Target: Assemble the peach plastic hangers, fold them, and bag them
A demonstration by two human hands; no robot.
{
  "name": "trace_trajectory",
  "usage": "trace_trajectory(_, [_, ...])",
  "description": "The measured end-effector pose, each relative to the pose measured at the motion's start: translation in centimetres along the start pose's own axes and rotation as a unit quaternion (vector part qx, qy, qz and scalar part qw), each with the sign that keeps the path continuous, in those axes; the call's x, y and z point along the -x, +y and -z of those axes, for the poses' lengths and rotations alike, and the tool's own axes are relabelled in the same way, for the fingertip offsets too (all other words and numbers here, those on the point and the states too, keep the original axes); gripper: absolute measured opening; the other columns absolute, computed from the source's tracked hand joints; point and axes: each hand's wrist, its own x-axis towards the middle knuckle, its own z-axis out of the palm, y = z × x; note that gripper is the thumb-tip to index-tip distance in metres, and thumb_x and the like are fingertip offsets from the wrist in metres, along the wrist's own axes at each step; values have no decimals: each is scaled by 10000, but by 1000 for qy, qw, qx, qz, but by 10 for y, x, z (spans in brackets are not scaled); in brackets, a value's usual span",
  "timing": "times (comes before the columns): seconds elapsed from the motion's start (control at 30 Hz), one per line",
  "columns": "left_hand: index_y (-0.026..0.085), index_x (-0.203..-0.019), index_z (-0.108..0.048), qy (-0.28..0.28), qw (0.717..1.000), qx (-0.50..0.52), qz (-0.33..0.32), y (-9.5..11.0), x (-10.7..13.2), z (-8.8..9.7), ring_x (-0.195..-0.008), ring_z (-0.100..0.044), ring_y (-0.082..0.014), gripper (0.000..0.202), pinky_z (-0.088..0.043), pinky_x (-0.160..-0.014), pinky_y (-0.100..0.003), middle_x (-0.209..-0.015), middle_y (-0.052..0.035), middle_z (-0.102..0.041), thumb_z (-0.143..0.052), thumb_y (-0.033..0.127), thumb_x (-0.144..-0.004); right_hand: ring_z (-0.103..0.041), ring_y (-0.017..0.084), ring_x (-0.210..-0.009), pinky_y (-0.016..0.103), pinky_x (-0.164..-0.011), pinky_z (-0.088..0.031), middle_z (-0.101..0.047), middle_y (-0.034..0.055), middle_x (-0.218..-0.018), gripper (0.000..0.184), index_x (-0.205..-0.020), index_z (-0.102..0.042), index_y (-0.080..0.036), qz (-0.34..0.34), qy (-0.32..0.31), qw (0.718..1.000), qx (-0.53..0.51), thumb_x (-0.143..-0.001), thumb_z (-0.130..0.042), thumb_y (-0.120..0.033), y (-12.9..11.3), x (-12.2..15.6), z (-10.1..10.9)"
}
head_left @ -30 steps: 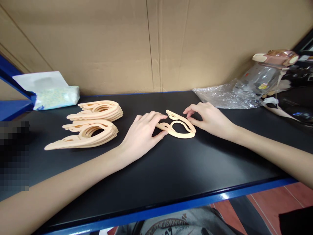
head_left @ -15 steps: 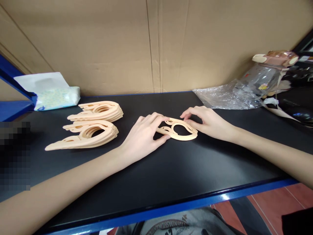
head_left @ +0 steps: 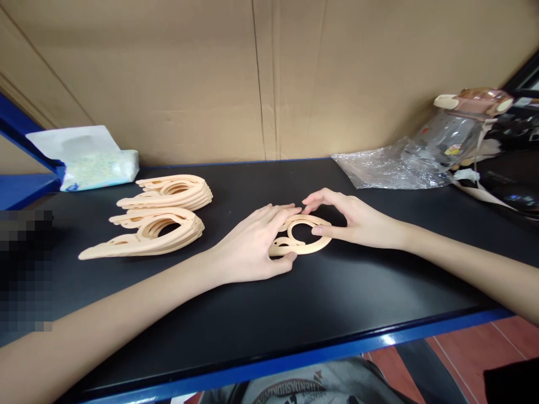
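Peach hanger (head_left: 312, 248) sits gripped in the left hand (head_left: 251, 242), right hand (head_left: 360, 221) over its curve, fingers parted

The beige piece (head_left: 314, 247) near the dial's centre looks like smooth plastic with a satin finish, and so do the matching stacks (head_left: 138, 241) at nine o'clock. The black bench (head_left: 337, 297) is smooth with a soft sheen, its blue edge (head_left: 387, 340) glossy. At twelve, matt, creased brown cardboard (head_left: 168, 84); at two, shiny crinkled clear plastic film (head_left: 383, 168) beside a transparent bottle (head_left: 446, 132); at six, grey printed cloth (head_left: 320, 381).
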Motion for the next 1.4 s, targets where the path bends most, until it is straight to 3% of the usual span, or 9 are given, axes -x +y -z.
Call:
trace_trajectory(0.23, [182, -1328, -439, -15, 1000, -12, 13, 6, 1, 4, -1114, -550, -250, 662, -444, -965, -401, -1266, -91, -582, -677, 488, -792, -579, 214, -1098, 400, -961, -452, -611, 50, -1172, 411, -1209, -497, -242, -6, 10, 1000, -14, -875, -590, -463, -2, 1, -1])
trace_trajectory(0.4, [170, -1292, -482, -59, 996, -55, 48, 22, 3, 18, -1066, -569, -242, 565, -482, -887, -362, -1167, -74, -608, -666, 407, -813, -595, 225, -1065, 406, -928, -481, -606, 55, -1186, 361, -1184, -537, -240, -27, 60, 998, -14, -883, -574, -434, 0, -1, 0])
trace_trajectory(0.63, [224, -1367, -449, -84, 982, -153, 76, 37, 27, 58, -998, -602, -260, 637, -501, -750, -340, -1150, -63, -616, -637, 337, -769, -596, 232, -1064, 377, -810, -527, -613, 60, -1185, 362, -1191, -536, -251, -45, 43, 998, -12, -883, -563, -438, 2, -1, -2])
trace_trajectory(0.73, [317, -1298, -516, -78, 976, -180, 94, 26, 45, 82, -991, -610, -256, 566, -490, -771, -339, -1156, -15, -627, -644, 380, -750, -596, 232, -1059, 346, -735, -536, -581, 69, -1216, 359, -1197, -530, -255, -48, 35, 998, -5, -888, -551, -437, 2, -1, -4])
trace_trajectory(0.8, [367, -1322, -485, -54, 975, -193, 96, 12, 59, 98, -912, -634, -208, 572, -488, -718, -301, -1193, 26, -612, -610, 491, -778, -600, 224, -1048, 363, -795, -529, -573, 67, -1214, 345, -1186, -532, -254, -40, 33, 999, 1, -889, -554, -429, 3, -1, -5])
trace_trajectory(0.9, [341, -1355, -464, 4, 977, -207, 60, -15, 81, 117, -1018, -606, -192, 625, -467, -834, -293, -1328, 34, -543, -507, 634, -804, -607, 221, -1042, 397, -890, -502, -587, 61, -1179, 324, -1168, -543, -254, -33, 31, 999, 10, -890, -554, -421, 5, -2, -6])
trace_trajectory(1.0, [312, -1309, -515, 6, 961, -226, 157, -40, 101, 130, -1034, -606, -194, 762, -430, -937, -349, -1266, 57, -602, -439, 801, -731, -603, 225, -1054, 401, -905, -497, -590, 61, -1166, 312, -1161, -546, -258, -28, 28, 999, 17, -894, -546, -420, 6, -1, -6])
trace_trajectory(1.17, [291, -1200, -605, 2, 949, -207, 236, -62, 117, 137, -980, -628, -239, 867, -464, -886, -408, -1218, 49, -644, -422, 912, -623, -582, 230, -1109, 406, -945, -484, -537, 77, -1238, 250, -1097, -536, -259, -17, 22, 999, 16, -905, -534, -419, 7, -1, -8])
trace_trajectory(1.4, [278, -1246, -573, 17, 943, -217, 252, -73, 125, 131, -944, -639, -238, 965, -470, -853, -372, -1177, 15, -665, -358, 953, -591, -568, 239, -1132, 455, -1010, -442, -512, 82, -1269, 235, -1082, -519, -264, -15, 14, 1000, 15, -907, -527, -422, 9, -1, -9])
